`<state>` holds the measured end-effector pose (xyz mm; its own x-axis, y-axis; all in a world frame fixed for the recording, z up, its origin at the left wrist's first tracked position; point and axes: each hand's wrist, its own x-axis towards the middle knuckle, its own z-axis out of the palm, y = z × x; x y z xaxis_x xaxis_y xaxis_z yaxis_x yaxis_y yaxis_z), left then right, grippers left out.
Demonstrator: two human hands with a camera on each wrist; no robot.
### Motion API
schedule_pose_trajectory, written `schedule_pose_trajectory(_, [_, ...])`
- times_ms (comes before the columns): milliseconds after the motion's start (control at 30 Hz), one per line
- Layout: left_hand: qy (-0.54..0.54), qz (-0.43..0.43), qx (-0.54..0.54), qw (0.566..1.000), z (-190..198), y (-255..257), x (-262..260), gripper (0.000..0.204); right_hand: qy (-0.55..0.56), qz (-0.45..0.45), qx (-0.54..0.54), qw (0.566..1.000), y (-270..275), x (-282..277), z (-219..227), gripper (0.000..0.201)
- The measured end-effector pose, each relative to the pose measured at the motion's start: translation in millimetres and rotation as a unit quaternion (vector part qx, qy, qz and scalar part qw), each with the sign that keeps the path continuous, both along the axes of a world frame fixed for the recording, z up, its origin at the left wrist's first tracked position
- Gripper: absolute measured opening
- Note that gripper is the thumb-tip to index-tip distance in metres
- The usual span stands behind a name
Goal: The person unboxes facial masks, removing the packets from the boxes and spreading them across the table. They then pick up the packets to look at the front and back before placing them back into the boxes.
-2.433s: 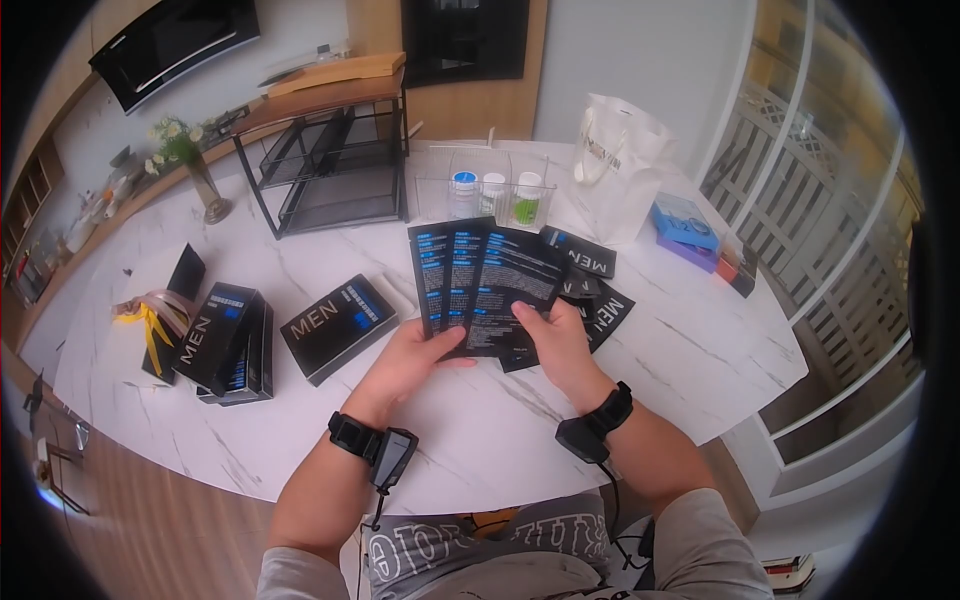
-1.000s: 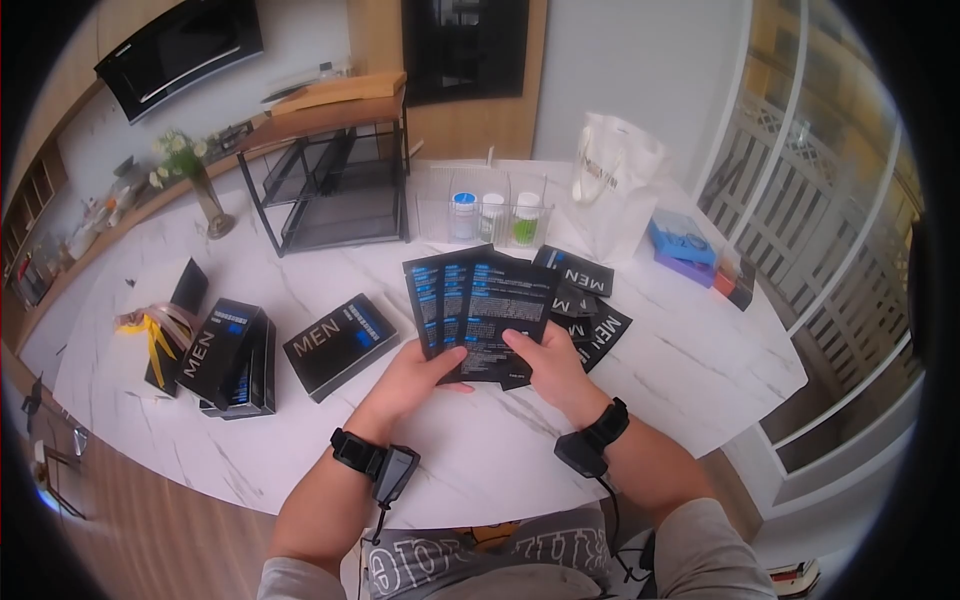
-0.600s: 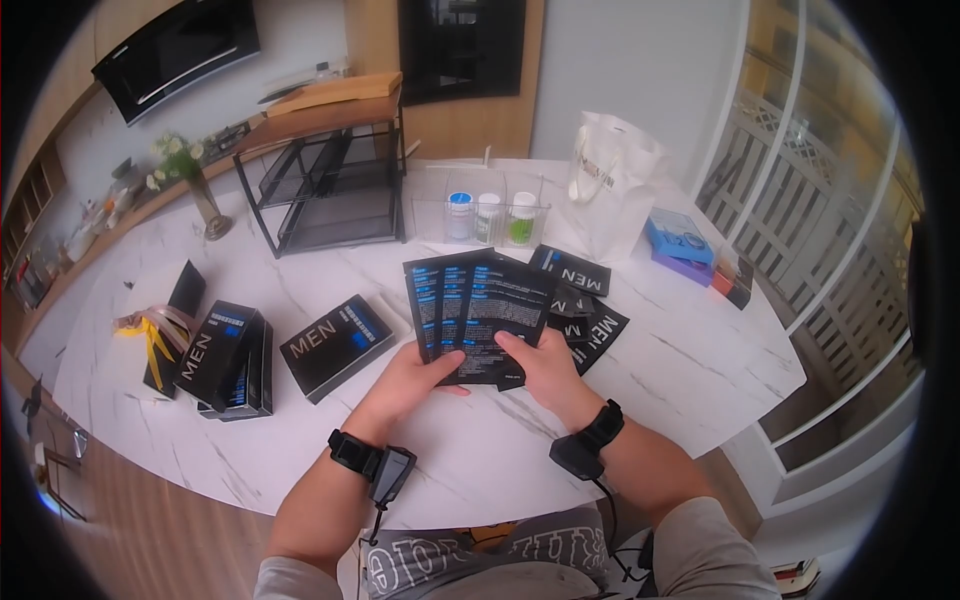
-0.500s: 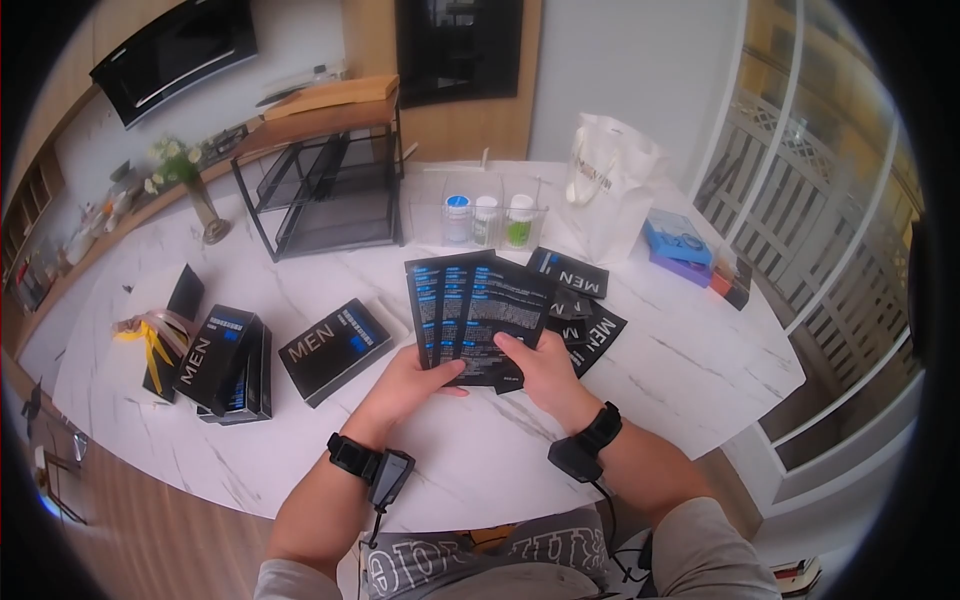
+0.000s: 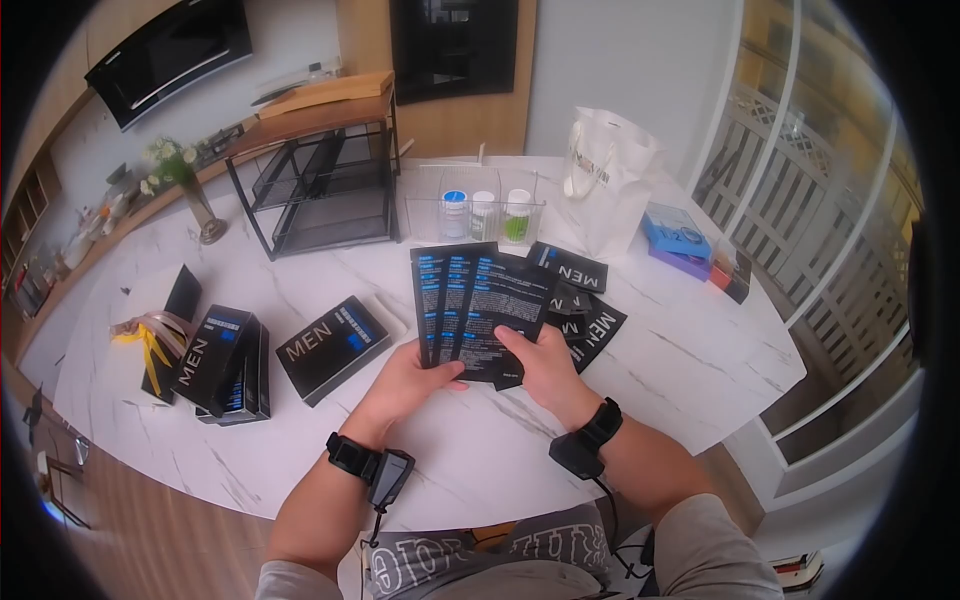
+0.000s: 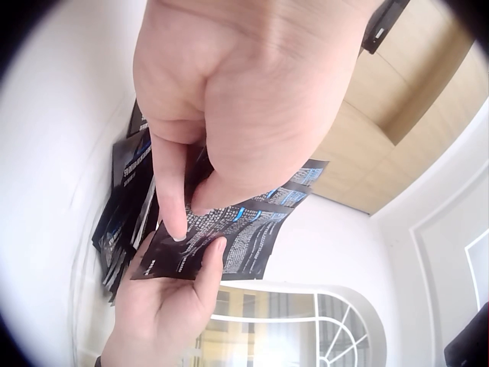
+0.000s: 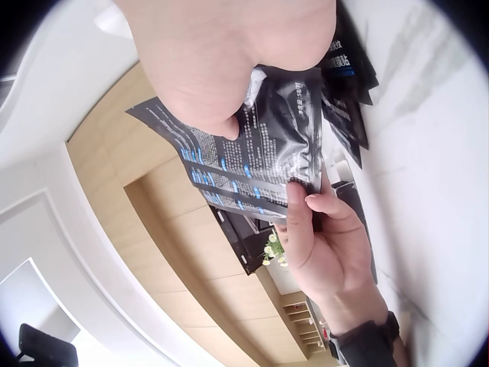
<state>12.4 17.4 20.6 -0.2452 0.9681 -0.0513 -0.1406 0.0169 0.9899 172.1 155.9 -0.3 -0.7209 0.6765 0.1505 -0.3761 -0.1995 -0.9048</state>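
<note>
Three flat black sachets [image 5: 505, 310], printed in small white and blue text, are spread like a fan above the table. My left hand [image 5: 408, 382] pinches their lower left corner, thumb on the printed face. At the lower right my right hand [image 5: 548, 370] grips the front sachet, its thumb lying over the print. In the right wrist view the foil of the front sachet [image 7: 286, 115] looks creased. Just behind and right of the fan, several more sachets [image 5: 607, 325] marked MEN lie overlapping on the tabletop, partly hidden by the held ones.
Left of my hands lie a black MEN box [image 5: 333, 350], several stacked boxes [image 5: 215, 350] and a ribboned box [image 5: 175, 300]. Behind stand a black rack [image 5: 335, 220], a clear organizer [image 5: 415, 222] with bottles, a white paper bag [image 5: 610, 190] and a blue box [image 5: 677, 232].
Over the last half second the fan of sachets has risen slightly and tipped a little more upright. Both hands keep their grip; the head view has shifted somewhat.
</note>
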Motion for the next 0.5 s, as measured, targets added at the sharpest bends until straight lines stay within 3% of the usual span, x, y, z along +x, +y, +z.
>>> schedule_pose_trajectory(233, [-0.005,-0.009,0.002,1.000,-1.8,1.0,-0.9,0.028,0.003,-0.006,0.002,1.000,0.0,-0.1,0.8,0.025])
schedule_pose_trajectory(433, [-0.126,-0.016,0.005,0.992,3.6,-1.8,0.3,0.031,0.004,0.003,0.004,1.000,3.1,1.3,-2.0,0.025])
schedule_pose_trajectory(500, [-0.103,-0.015,0.006,0.995,1.9,-1.2,0.1,0.031,0.006,0.004,0.003,1.000,2.4,1.2,-1.0,0.026])
